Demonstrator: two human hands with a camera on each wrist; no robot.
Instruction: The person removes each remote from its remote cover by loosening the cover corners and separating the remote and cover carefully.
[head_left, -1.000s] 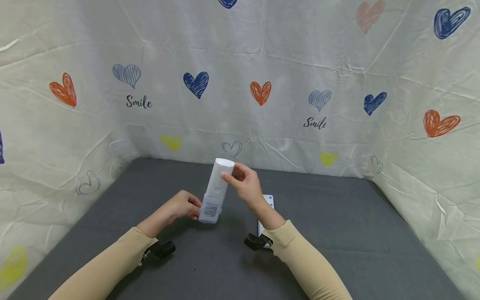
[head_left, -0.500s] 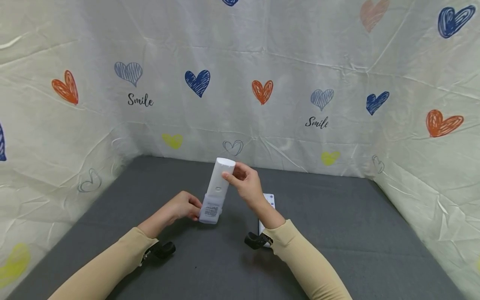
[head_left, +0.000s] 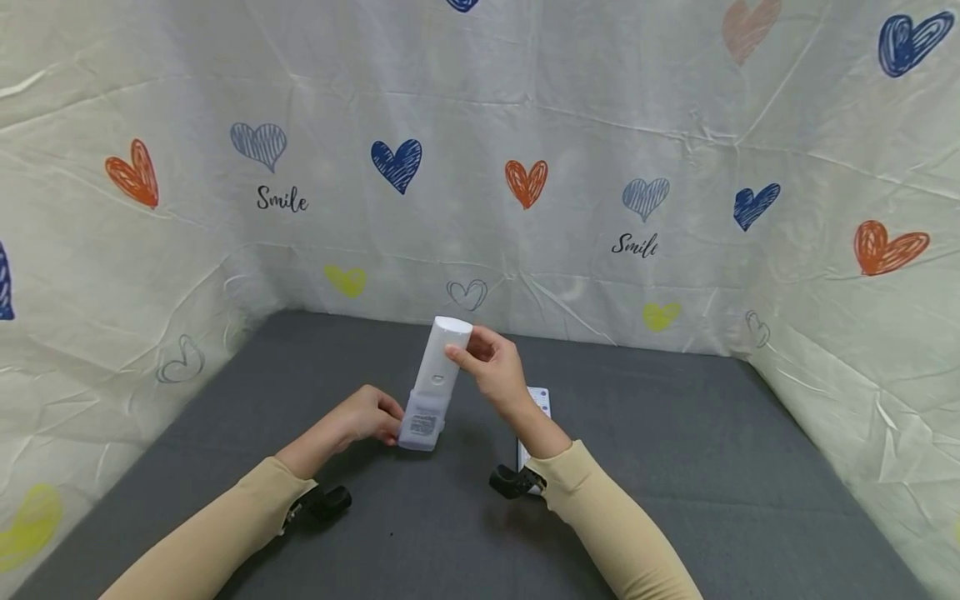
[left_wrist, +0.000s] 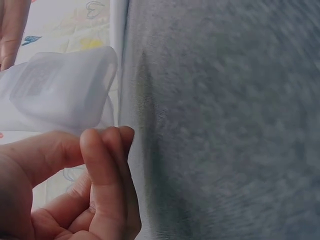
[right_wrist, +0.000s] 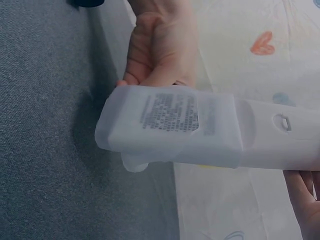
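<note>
A white remote control (head_left: pixel 437 358) is tilted above the table, its lower end inside a translucent plastic cover (head_left: pixel 422 419). Printed text on a label shows through that cover (right_wrist: pixel 170 112) in the right wrist view. My right hand (head_left: pixel 497 371) holds the remote's upper end between thumb and fingers. Low on the left, my left hand (head_left: pixel 369 414) pinches the edge of the cover; in the left wrist view its thumb and fingertips (left_wrist: pixel 102 150) meet just beside the cover (left_wrist: pixel 65 90). Part of the remote is hidden by the right fingers.
Beneath my right forearm lies a flat white object (head_left: pixel 538 402) with small blue marks, partly covered by the arm. A dark grey cloth (head_left: pixel 675 433) covers the table. White sheeting (head_left: pixel 570 125) printed with hearts hangs behind and on both sides.
The view has shifted very slightly. Both hands keep their hold, and the remote and cover stay almost in place.
</note>
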